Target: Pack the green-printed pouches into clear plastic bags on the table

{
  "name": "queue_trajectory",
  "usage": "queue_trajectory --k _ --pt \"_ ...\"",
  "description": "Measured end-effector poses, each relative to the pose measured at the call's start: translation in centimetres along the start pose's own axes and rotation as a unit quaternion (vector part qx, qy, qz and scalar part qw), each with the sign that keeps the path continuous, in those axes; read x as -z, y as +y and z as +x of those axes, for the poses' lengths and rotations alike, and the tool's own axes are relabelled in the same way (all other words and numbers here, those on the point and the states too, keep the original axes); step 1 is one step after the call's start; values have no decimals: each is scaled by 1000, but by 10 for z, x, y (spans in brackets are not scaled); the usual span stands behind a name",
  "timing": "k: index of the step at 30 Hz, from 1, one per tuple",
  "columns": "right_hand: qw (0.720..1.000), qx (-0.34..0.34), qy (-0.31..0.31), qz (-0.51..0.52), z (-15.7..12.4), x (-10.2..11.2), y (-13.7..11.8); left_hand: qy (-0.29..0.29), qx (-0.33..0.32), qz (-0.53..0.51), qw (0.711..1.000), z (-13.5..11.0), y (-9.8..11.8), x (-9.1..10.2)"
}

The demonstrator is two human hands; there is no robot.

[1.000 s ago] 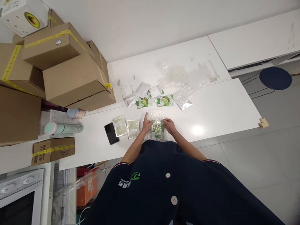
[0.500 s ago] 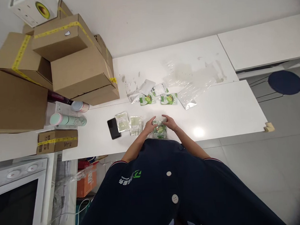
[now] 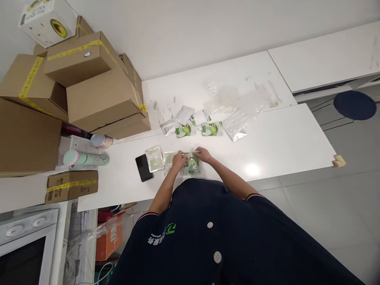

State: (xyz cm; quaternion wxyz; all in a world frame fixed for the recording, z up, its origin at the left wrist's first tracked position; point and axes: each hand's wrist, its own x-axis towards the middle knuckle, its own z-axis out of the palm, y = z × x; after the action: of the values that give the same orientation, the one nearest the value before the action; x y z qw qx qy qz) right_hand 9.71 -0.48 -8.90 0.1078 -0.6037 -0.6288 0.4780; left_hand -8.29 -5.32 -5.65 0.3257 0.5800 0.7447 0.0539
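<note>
A green fruit-print pouch (image 3: 191, 164) in clear plastic lies flat on the white table in front of me. My left hand (image 3: 179, 161) is closed on its upper left side, over the edge of a pale green sachet (image 3: 169, 158). Across from it my right hand (image 3: 203, 154) pinches the pouch's top right edge. A second pale green sachet (image 3: 155, 159) overlaps a black phone (image 3: 144, 168) to the left. Beyond my hands lie two spouted green pouches, one on the left (image 3: 185, 130) and one on the right (image 3: 212, 129).
Taped cardboard boxes (image 3: 101, 95) are stacked at the left, near a mint green bottle (image 3: 86, 157) and a small carton (image 3: 71, 186). Crumpled clear plastic (image 3: 239, 120) lies toward the back. A microwave (image 3: 22, 248) stands lower left, a dark blue stool (image 3: 354, 105) at right.
Both hands have shifted left with the wrapped pouch, closer to the pale sachets. My fingers now close on its upper edge, where before they were spread around it. The view has tilted slightly.
</note>
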Motion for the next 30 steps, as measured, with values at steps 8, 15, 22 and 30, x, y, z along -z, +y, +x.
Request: queue_trajectory --k 8,15,22,30 --pt "995 -60 60 50 26 -33 -26 56 -105 143 983 -15 26 -27" --pt "989 -49 138 27 23 57 5 39 -159 168 972 -25 16 -49" --pt "917 -89 315 -228 26 172 66 38 -127 163 978 -22 17 -56" --pt "935 -121 253 -214 26 200 99 44 -116 172 977 -24 20 -58"
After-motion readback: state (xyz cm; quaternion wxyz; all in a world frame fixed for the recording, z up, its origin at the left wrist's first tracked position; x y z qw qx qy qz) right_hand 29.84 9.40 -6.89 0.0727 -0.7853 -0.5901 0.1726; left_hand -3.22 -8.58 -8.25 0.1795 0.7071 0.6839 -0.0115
